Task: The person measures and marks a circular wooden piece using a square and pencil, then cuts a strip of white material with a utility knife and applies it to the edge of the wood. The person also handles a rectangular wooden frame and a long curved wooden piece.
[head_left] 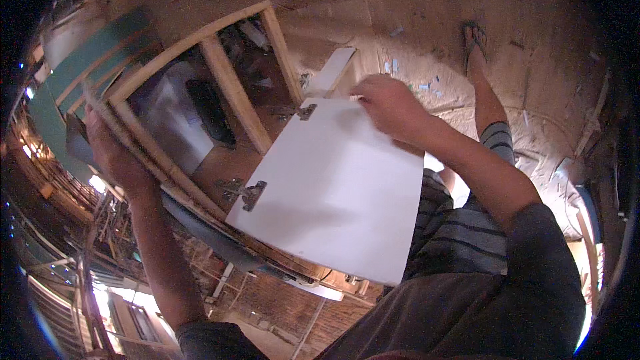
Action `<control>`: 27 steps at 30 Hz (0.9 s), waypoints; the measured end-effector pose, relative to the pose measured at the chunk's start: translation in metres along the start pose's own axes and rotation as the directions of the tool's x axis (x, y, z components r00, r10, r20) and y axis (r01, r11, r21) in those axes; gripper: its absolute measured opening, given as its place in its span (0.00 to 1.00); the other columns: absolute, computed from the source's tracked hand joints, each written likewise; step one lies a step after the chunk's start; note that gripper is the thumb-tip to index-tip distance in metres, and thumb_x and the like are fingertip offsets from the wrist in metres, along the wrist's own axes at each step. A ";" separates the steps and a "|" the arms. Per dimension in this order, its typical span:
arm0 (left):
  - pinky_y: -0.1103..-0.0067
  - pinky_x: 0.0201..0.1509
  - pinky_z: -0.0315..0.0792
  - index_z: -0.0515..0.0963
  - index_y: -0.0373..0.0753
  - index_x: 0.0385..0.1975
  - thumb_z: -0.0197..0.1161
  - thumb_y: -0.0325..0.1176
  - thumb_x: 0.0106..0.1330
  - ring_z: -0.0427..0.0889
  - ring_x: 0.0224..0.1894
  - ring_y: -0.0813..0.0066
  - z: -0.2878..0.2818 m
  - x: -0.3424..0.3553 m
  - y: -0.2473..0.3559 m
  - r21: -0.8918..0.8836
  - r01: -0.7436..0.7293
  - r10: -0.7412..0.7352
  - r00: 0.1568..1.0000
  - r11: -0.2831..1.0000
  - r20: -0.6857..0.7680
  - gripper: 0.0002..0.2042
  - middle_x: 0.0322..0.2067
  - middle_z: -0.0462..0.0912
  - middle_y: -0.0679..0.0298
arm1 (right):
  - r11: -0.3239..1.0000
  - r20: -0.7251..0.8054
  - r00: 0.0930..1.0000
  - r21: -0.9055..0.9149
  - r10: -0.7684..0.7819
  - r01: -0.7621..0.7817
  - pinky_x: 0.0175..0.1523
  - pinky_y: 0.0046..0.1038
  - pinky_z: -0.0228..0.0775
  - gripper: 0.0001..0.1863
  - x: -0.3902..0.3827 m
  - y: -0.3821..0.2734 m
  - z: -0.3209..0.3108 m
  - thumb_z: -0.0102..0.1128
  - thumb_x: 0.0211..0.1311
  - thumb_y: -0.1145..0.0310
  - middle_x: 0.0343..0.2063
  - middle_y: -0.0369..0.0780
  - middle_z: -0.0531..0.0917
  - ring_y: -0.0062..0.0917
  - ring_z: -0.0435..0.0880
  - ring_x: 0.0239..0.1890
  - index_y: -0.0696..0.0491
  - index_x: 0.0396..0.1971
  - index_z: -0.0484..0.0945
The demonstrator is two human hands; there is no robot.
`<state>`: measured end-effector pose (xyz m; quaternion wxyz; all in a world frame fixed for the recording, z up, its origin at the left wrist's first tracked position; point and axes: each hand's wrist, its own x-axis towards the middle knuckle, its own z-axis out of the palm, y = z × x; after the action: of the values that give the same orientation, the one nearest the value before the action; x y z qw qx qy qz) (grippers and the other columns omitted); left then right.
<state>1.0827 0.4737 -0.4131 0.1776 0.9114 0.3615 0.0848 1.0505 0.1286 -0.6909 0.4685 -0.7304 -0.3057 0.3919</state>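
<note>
A wooden cabinet frame (235,87) with a middle post stands before me, its interior partly dark. My left hand (107,140) is wrapped around the frame's left edge. A white panel (327,193) hangs from it on two metal hinges (253,195), swung out over my lap. My right hand (387,103) has its fingers curled on the panel's top right edge; the fingertips are partly hidden. Just beyond that hand, a narrow white board (337,67) juts up beside the frame.
A green panel (93,53) stands behind the frame at left. The dusty floor (333,0) has small scraps on it. My sandalled foot (475,43) is at upper right. Stacked timber (33,167) and a brick wall (273,300) show around the rim.
</note>
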 end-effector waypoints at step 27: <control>0.61 0.81 0.51 0.60 0.25 0.75 0.39 0.50 0.83 0.60 0.78 0.51 -0.003 -0.009 0.014 0.241 -0.127 0.120 0.992 0.962 0.043 0.34 0.76 0.61 0.42 | 0.962 0.004 0.997 0.262 0.077 -0.075 0.64 0.49 0.73 0.19 0.197 -0.081 0.161 0.59 0.64 0.69 0.52 0.59 0.81 0.57 0.78 0.58 0.58 0.54 0.81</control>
<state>1.0840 0.4588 -0.4055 0.0640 0.9481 0.3091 0.0380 1.0054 0.3908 -0.7131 0.5467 -0.6744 -0.2215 0.4442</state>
